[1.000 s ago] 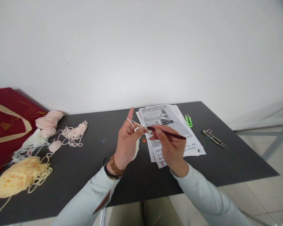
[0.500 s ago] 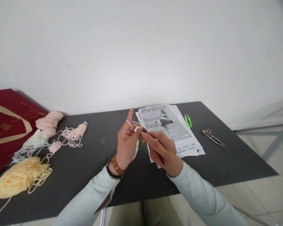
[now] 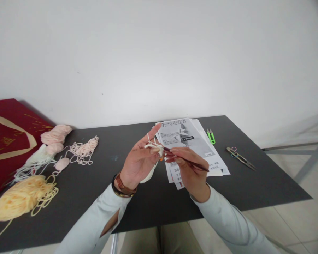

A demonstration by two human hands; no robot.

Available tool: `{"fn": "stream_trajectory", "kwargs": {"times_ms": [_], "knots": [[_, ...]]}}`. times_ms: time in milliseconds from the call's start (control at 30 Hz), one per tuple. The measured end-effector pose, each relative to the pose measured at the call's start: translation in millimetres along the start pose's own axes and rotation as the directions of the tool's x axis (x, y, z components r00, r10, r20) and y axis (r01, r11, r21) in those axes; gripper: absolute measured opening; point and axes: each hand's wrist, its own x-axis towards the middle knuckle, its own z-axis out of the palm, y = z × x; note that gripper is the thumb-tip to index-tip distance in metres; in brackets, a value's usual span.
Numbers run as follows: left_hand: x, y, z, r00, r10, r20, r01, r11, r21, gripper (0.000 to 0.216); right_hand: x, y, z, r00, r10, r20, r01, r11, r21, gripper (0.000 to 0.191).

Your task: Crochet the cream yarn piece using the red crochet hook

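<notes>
My left hand point(image 3: 137, 163) pinches a small piece of white crochet work point(image 3: 160, 151) between thumb and fingers. White yarn point(image 3: 148, 141) loops over its raised index finger, and more white yarn hangs below the palm. In my right hand point(image 3: 192, 173) is a dark, slim crochet hook point(image 3: 194, 164), held like a pen, its tip end at the white work. Fingers and yarn hide the hook's very tip. A small orange item point(image 3: 161, 159) shows just behind the work, partly covered.
Printed sheets point(image 3: 198, 144) lie behind my right hand. Green thread snips point(image 3: 211, 137) and metal snips point(image 3: 240, 158) rest to the right. Yellow yarn point(image 3: 22, 197), pink yarn point(image 3: 55, 137), white yarn point(image 3: 34, 160) and a red bag point(image 3: 10, 141) are at the left of the dark table point(image 3: 95, 197).
My left hand has tilted, its index finger swinging right and its palm turning more into view. My right hand has turned, so the hook's shaft now shows.
</notes>
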Motion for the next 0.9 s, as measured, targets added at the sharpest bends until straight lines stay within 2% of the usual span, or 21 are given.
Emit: {"fn": "stream_trajectory", "kwargs": {"times_ms": [133, 233, 400, 600, 900], "knots": [[-0.9, 1.1, 2.0, 1.0, 0.022, 0.008, -0.022, 0.999, 0.028, 0.063, 1.7, -1.5, 2.2, 0.98, 0.192, -0.058, -0.175, 0.96, 0.217, 0.015], [-1.6, 1.6, 2.2, 0.999, 0.036, -0.004, -0.035, 0.998, 0.056, 0.065, 2.6, -3.2, -0.8, 0.962, 0.262, -0.071, -0.238, 0.939, 0.25, 0.013], [-2.7, 3.2, 0.8, 0.999, 0.054, 0.007, -0.054, 0.994, 0.093, 0.067, 6.0, -6.5, -5.2, 0.96, 0.264, -0.097, -0.238, 0.946, 0.221, 0.012], [-3.1, 4.2, -0.8, 0.997, 0.067, 0.041, -0.069, 0.996, 0.055, 0.064, 12.1, -11.4, -7.7, 0.949, 0.292, -0.121, -0.256, 0.934, 0.248, 0.013], [-3.0, 6.4, -0.8, 0.998, 0.0, 0.061, -0.001, 1.0, 0.011, 0.064, 17.0, -11.1, -14.4, 0.968, 0.25, -0.032, -0.231, 0.931, 0.283, 0.007]]}}
